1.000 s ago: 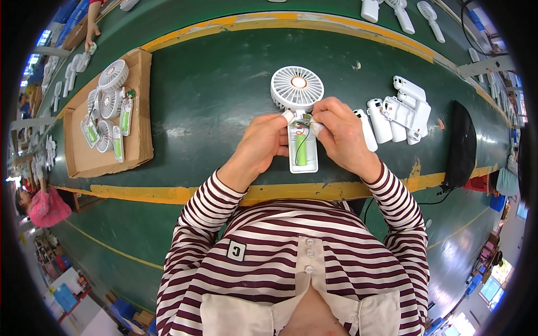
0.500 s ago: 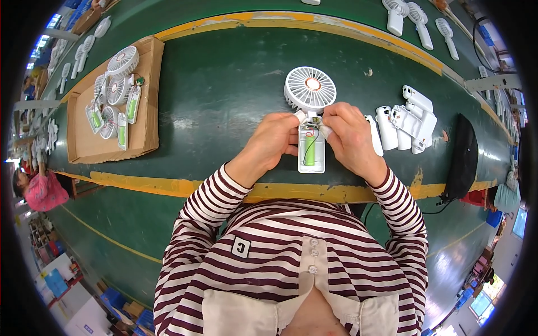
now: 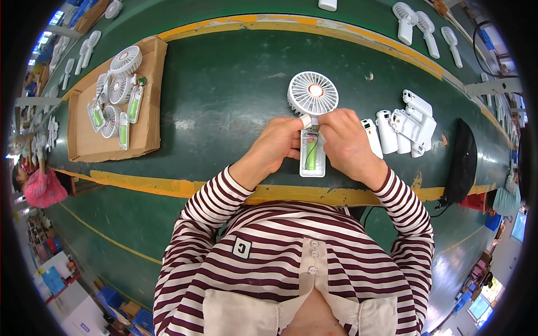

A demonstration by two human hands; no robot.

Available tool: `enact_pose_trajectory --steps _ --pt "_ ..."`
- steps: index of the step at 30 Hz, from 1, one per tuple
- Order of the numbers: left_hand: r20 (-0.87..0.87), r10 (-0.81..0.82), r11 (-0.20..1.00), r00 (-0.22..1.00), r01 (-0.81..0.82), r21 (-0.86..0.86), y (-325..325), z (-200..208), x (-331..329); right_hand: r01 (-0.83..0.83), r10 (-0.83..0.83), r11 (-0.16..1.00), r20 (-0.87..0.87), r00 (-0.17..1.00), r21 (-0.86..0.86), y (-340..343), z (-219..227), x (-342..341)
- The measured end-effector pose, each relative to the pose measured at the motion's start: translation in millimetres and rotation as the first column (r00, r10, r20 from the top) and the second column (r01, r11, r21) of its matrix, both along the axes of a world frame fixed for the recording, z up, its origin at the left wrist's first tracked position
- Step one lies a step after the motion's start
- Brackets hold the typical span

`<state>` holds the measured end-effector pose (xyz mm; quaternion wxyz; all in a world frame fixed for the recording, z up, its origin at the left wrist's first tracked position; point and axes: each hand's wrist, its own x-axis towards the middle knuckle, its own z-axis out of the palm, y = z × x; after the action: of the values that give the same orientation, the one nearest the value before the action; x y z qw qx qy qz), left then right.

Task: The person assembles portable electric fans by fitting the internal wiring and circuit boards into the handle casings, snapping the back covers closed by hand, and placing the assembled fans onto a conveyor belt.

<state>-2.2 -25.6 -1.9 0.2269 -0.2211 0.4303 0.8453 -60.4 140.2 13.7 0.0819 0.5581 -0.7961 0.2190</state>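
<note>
A white handheld fan (image 3: 314,93) lies on the green workbench, its round grille away from me and its handle toward me. The handle is open, and a green battery cell (image 3: 311,157) with thin wires shows inside it. My left hand (image 3: 273,147) is closed on the left side of the handle near the neck, with a white cover on a fingertip. My right hand (image 3: 352,144) is closed at the right side of the neck, its fingers bent over the small circuit board (image 3: 314,129), which they partly hide. Exactly what those fingertips pinch is hidden.
On the left, a cardboard tray (image 3: 147,134) contains several opened fans with green cells. White handle casings (image 3: 386,131) are piled right of my hand, beside a black pouch (image 3: 464,159). More white fans (image 3: 404,22) lie beyond the yellow-edged strip (image 3: 246,25). A person in pink (image 3: 46,189) is far left.
My right fingers have moved in over the neck and now cover more of the circuit board. The fan has shifted slightly toward me in the picture, along with both hands.
</note>
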Motion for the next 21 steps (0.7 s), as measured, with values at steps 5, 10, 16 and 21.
enact_pose_trajectory --steps 5,10,16,21 --pt "0.011 -0.028 0.999 1.0 0.029 -0.039 2.4 -6.8 -0.2 -0.016 0.016 1.0 -0.026 1.0 0.001 -1.0 -2.9 -0.2" --pt "0.013 -0.09 0.992 0.996 0.091 -0.086 2.7 -13.5 -1.0 -0.032 0.032 0.999 0.032 0.999 0.003 2.4 -7.5 -1.2" --pt "-0.007 -0.09 0.993 0.996 0.089 -0.081 6.2 -9.7 0.0 0.002 -0.003 1.0 0.035 0.999 0.029 5.0 -10.3 -1.0" --pt "0.013 -0.031 0.996 0.999 0.032 -0.08 9.9 -16.5 0.4 0.02 -0.022 0.998 0.027 0.999 0.062 4.4 -11.0 0.7"
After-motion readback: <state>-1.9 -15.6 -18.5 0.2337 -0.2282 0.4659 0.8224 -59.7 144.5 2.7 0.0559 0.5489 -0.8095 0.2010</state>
